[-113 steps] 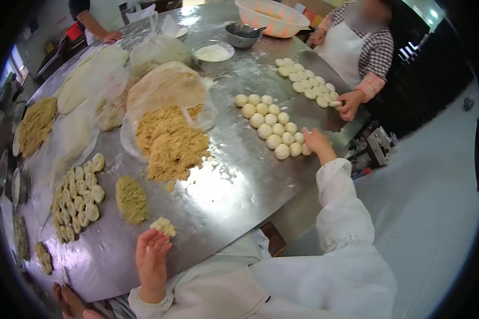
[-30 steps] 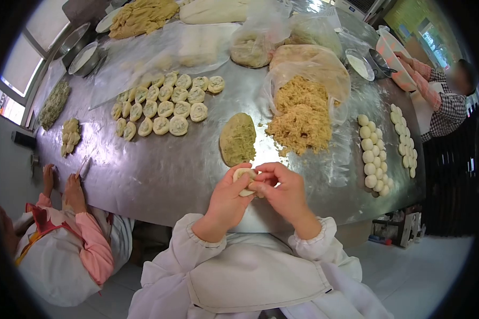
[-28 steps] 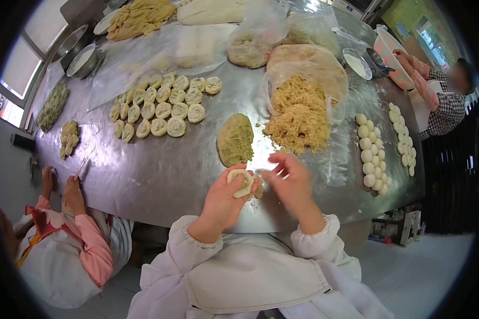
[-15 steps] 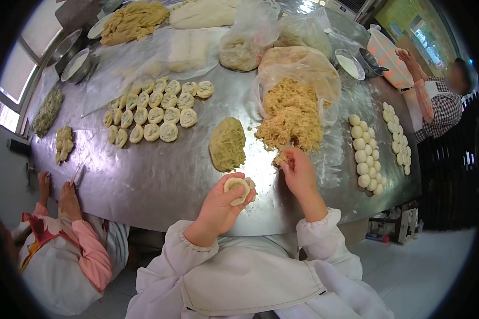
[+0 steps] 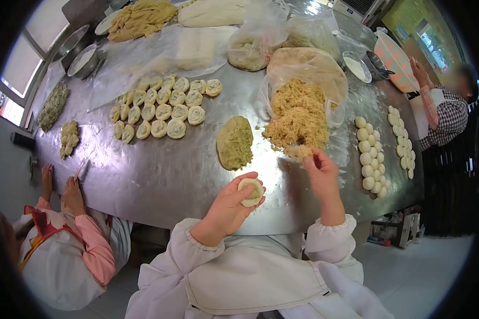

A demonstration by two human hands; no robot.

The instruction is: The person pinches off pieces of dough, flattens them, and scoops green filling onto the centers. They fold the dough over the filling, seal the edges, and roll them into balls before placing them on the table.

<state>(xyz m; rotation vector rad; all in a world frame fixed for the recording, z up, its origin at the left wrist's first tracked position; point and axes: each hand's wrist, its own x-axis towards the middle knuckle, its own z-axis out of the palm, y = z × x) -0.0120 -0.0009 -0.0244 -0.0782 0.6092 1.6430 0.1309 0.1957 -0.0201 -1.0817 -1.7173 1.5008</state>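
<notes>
In my left hand (image 5: 226,207) rests a round dough wrapper (image 5: 251,192), cupped with the thumb on its edge and a hollow with some greenish filling showing in the middle. My right hand (image 5: 323,173) pinches a clump of tan crumbly filling (image 5: 299,153) at the near edge of the large filling heap (image 5: 298,114), which spills from a clear plastic bag (image 5: 338,90). Left of the heap lies an oval greenish mound (image 5: 235,143), just beyond my left hand.
Rows of filled buns (image 5: 162,111) stand at left, and white dough balls (image 5: 366,158) at right. Farther back are bagged dough (image 5: 247,50), a bowl of white powder (image 5: 356,67) and an orange-and-white basket (image 5: 394,58). One person's hands (image 5: 73,196) are at left; another person (image 5: 444,114) is at right.
My right hand has shifted right along the heap's near edge, and the clump in its fingers shows more. My left thumb has moved off the wrapper's centre toward its edge. The view shifted slightly.
</notes>
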